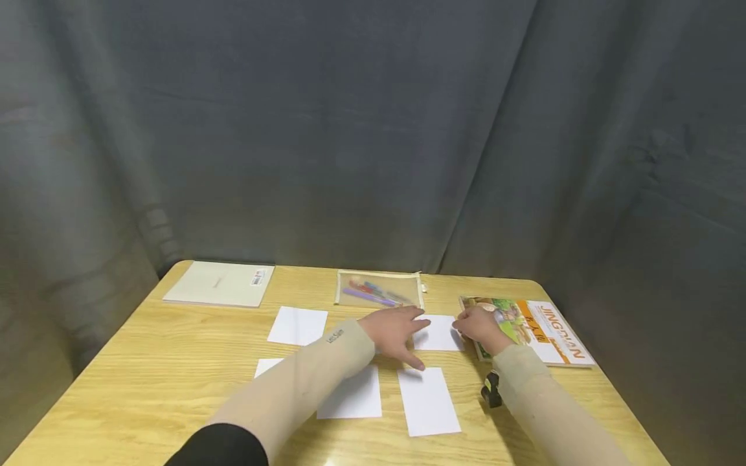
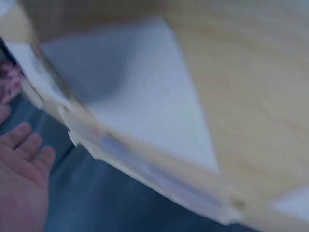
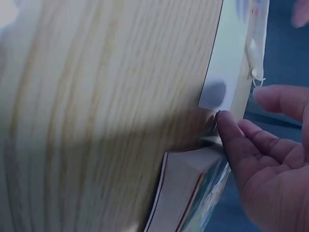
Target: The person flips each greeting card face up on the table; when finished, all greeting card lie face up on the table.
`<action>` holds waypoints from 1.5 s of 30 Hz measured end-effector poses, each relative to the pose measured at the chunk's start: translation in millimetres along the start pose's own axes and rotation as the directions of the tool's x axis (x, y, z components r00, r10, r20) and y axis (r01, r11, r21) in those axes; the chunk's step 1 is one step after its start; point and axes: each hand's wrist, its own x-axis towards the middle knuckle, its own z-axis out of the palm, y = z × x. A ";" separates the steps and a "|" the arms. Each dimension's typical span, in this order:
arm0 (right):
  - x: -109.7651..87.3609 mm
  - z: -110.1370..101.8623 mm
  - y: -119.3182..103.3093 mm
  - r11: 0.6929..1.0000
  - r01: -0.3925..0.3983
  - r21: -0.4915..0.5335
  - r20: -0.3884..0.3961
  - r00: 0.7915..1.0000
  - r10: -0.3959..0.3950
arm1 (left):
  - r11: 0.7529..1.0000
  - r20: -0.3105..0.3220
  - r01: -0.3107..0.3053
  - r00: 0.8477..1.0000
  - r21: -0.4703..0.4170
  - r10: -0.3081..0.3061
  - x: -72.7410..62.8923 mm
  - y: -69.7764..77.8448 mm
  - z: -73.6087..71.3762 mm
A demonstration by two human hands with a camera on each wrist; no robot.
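Observation:
Several white rectangular sheets of paper lie apart on the wooden table. My left hand (image 1: 396, 333), fingers spread, reaches over the left edge of the upper right sheet (image 1: 440, 336). Straight below that hand's thumb lies the lower right sheet (image 1: 429, 402). At the opposite edge of the upper right sheet is my right hand (image 1: 480, 325), beside the picture book (image 1: 556, 330). In the right wrist view its fingertips come down by the sheet's corner (image 3: 217, 94), with the thumb held apart. Whether they touch the paper is unclear. My left forearm partly covers two sheets.
A translucent zip pouch (image 1: 379, 278) with pens lies at the table's back middle. At the back left is a pale pad (image 1: 218, 285) with a barcode label. Another sheet (image 1: 297, 325) lies left of my left forearm. Grey curtains (image 1: 326, 142) hang behind the table.

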 end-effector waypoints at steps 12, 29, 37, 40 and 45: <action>3.5 -3.7 -19.3 0.936 0.044 -0.349 -0.012 0.999 -0.052 | 0.998 0.065 0.057 0.996 0.001 -0.057 13.2 26.9 7.7; 5.1 -12.0 -16.5 0.977 -0.124 0.171 0.043 0.992 0.119 | 0.991 0.109 0.113 0.989 -0.075 -0.105 18.2 29.9 8.6; 6.4 -13.2 -3.6 0.969 -0.161 0.188 0.022 0.987 0.160 | 0.994 0.101 0.100 0.990 -0.031 -0.097 24.3 29.6 11.7; 4.4 -12.3 -0.9 0.959 -0.166 0.230 0.039 0.986 0.161 | 0.995 0.107 0.089 0.991 -0.050 -0.083 25.2 28.1 10.9; -0.5 -14.3 3.2 0.917 -0.141 0.374 0.081 0.990 0.119 | 0.998 0.058 0.033 0.998 -0.057 -0.030 22.7 17.8 10.5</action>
